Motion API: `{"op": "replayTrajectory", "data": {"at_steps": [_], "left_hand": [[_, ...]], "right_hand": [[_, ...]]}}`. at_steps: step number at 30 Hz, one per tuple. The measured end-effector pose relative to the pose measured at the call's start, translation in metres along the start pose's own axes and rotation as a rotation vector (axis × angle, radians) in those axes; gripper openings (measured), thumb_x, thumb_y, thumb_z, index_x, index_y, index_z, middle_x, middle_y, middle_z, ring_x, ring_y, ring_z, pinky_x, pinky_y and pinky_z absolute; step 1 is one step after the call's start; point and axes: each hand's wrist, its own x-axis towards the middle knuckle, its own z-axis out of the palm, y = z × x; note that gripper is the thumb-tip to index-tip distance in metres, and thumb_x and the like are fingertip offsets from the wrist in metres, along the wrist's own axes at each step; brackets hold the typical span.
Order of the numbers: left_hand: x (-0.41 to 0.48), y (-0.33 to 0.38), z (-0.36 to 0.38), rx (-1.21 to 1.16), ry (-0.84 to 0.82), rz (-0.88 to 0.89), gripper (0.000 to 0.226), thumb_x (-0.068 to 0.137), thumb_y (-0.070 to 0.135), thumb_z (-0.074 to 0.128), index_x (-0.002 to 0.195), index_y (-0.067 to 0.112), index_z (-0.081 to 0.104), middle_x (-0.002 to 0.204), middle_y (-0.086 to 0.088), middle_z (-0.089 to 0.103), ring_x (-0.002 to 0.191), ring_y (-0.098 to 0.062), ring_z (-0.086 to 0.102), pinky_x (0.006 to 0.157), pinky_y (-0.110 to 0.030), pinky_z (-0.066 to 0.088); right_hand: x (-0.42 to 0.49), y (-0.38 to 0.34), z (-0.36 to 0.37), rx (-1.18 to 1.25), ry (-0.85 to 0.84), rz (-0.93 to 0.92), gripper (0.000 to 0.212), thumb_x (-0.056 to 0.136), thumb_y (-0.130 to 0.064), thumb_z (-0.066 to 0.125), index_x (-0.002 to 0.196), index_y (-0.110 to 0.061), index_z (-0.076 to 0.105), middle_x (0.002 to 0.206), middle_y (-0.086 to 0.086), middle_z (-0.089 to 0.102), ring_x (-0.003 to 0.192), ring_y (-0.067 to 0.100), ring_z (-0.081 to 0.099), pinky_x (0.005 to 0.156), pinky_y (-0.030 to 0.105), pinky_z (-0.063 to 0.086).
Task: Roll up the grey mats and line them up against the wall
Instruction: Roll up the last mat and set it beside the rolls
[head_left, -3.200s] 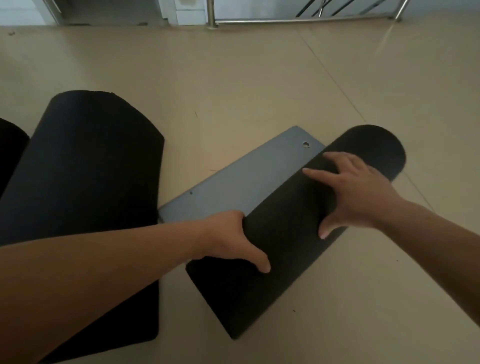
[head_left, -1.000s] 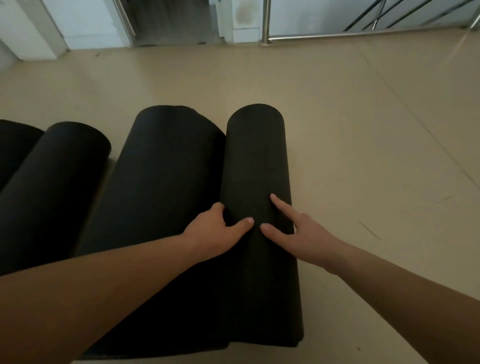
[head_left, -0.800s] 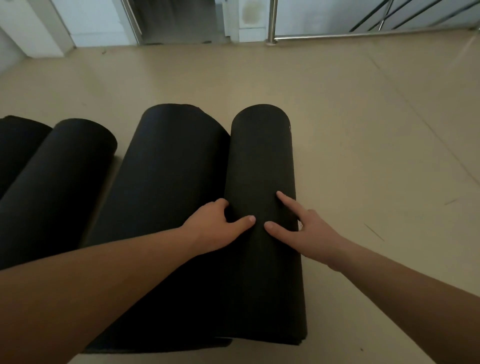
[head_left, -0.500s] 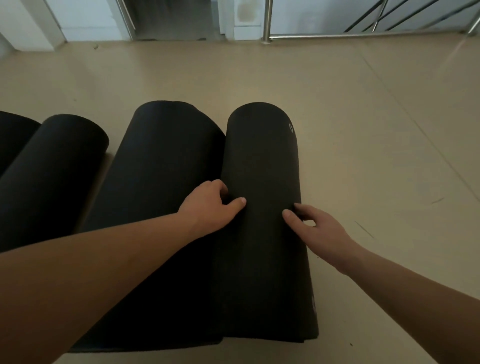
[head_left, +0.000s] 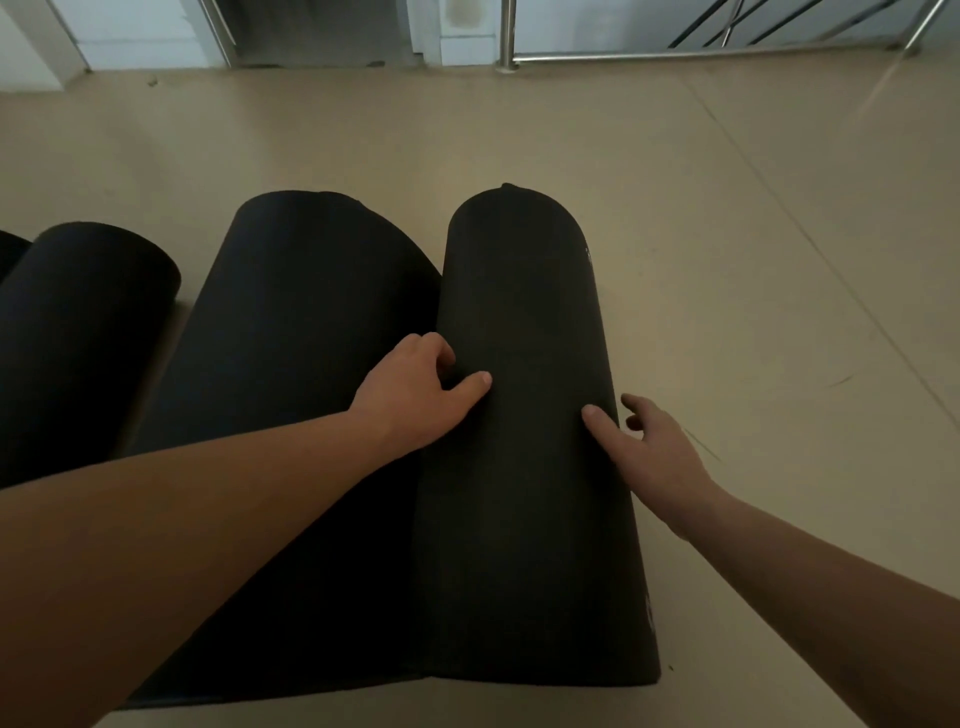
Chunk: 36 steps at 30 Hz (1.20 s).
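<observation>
**Hands on the right-hand roll**

We see 3 rolled mats lying side by side on the beige floor (head_left: 727, 234), with the dark edge of something more at the far left that we cannot make out. The right roll (head_left: 524, 322) lies lengthwise away from us, touching the wide middle roll (head_left: 306, 322) along its left side. The left roll (head_left: 83, 312) sits just apart from the middle one, a strip of floor showing between them.

Our left hand (head_left: 415, 395) rests at the seam between the middle and right rolls: the thumb lies flat on the right roll, the fingers curl down into the crease, so the hand presses there without closing around anything. Our right hand (head_left: 649, 447) sits at the right roll's outer edge, spread loosely, with the thumb touching the roll's top and the other fingers off its side above the floor. It holds nothing.

Beyond the rolls the floor runs to a white wall (head_left: 145, 31) and a metal railing (head_left: 675, 52), both well apart from the mats.
</observation>
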Motion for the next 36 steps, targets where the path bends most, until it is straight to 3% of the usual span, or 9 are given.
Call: {"op": "replayTrajectory", "data": {"at_steps": [9,16,20,25,28,36], "left_hand": [[0.0,0.009,0.009,-0.001,-0.014,0.042,0.051,0.092,0.062,0.065,0.125,0.024,0.06,0.114,0.007,0.057,0.094,-0.008,0.06,0.086,-0.034,0.058],[0.001,0.012,0.01,0.013,-0.016,0.054,0.047,0.093,0.058,0.067,0.126,0.025,0.061,0.115,0.007,0.058,0.093,-0.009,0.061,0.085,-0.033,0.057],[0.0,0.012,0.011,0.011,-0.016,0.053,0.043,0.093,0.056,0.067,0.123,0.026,0.061,0.114,0.007,0.059,0.093,-0.009,0.062,0.086,-0.034,0.059],[0.0,0.011,0.013,0.016,-0.045,0.054,0.042,0.094,0.056,0.066,0.122,0.025,0.062,0.112,0.008,0.06,0.092,-0.009,0.063,0.085,-0.034,0.059],[0.001,0.012,0.016,-0.006,-0.063,0.042,0.041,0.094,0.056,0.067,0.121,0.025,0.063,0.11,0.008,0.062,0.093,-0.009,0.064,0.086,-0.034,0.059],[0.006,0.021,0.017,-0.032,-0.058,0.005,0.029,0.1,0.053,0.06,0.111,0.026,0.064,0.099,0.009,0.064,0.087,-0.008,0.064,0.073,-0.026,0.053]], "right_hand": [[0.003,0.006,-0.021,0.036,-0.028,0.033,0.077,0.093,-0.073,0.051,0.15,-0.021,0.047,0.141,0.002,0.057,0.119,0.023,0.058,0.106,0.052,0.051],[0.001,0.007,-0.029,0.029,-0.041,0.05,0.078,0.092,-0.07,0.056,0.152,-0.021,0.044,0.144,0.005,0.056,0.124,0.026,0.057,0.106,0.053,0.052],[0.0,0.008,-0.032,-0.057,0.042,0.006,0.077,0.093,-0.072,0.052,0.149,-0.019,0.047,0.144,0.005,0.056,0.122,0.025,0.058,0.105,0.044,0.05],[0.003,0.014,-0.036,-0.073,0.068,0.003,0.07,0.095,-0.071,0.049,0.138,-0.017,0.057,0.118,-0.002,0.061,0.106,0.019,0.059,0.092,0.037,0.049],[0.005,0.017,-0.04,-0.079,0.084,0.009,0.068,0.095,-0.072,0.049,0.135,-0.017,0.059,0.114,-0.002,0.06,0.104,0.019,0.06,0.092,0.037,0.049],[0.011,0.023,-0.047,-0.097,0.122,0.028,0.064,0.096,-0.071,0.048,0.131,-0.018,0.06,0.111,-0.003,0.06,0.1,0.018,0.059,0.087,0.035,0.047]]}}
